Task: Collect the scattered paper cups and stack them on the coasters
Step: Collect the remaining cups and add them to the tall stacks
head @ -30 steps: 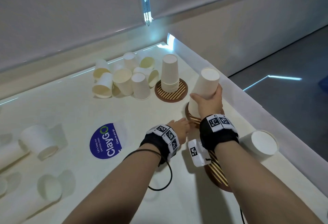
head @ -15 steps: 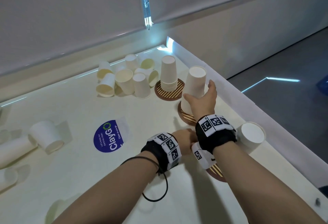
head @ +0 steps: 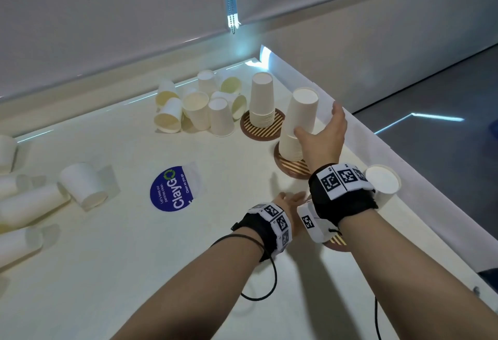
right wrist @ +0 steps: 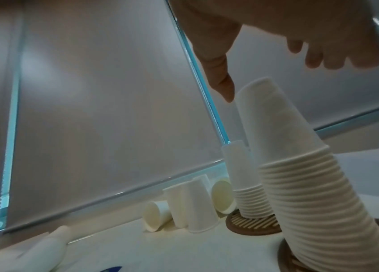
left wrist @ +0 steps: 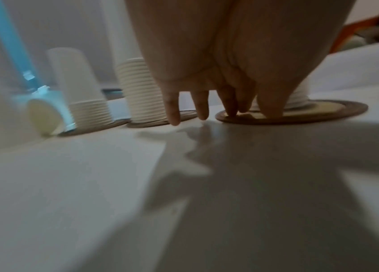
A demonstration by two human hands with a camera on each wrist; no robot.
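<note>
White tabletop, cup stacking under way; tall stack leaning, right hand off it.

Nearest, left hand point(head: 289, 201) flat, fingers straight, tips on the near coaster point(left wrist: 300, 112). Right hand point(head: 322, 137) open, spread just beside the tall stack point(head: 297, 124), thumb close to its top cup, gripping nothing. That stack tilts on the middle coaster point(head: 292, 167); a brush from the hand could topple it into the far stack point(head: 262, 102). Loose cups point(head: 204, 108) lie beyond, more point(head: 80, 186) at left.

The right hand point(head: 322, 137) is raised farther out, thumb and fingers point(right wrist: 312, 55) spread apart, holding nothing. The left hand point(head: 287, 201) lies lower and nearer, fingers point(left wrist: 174, 112) straight, pointing down.
</note>
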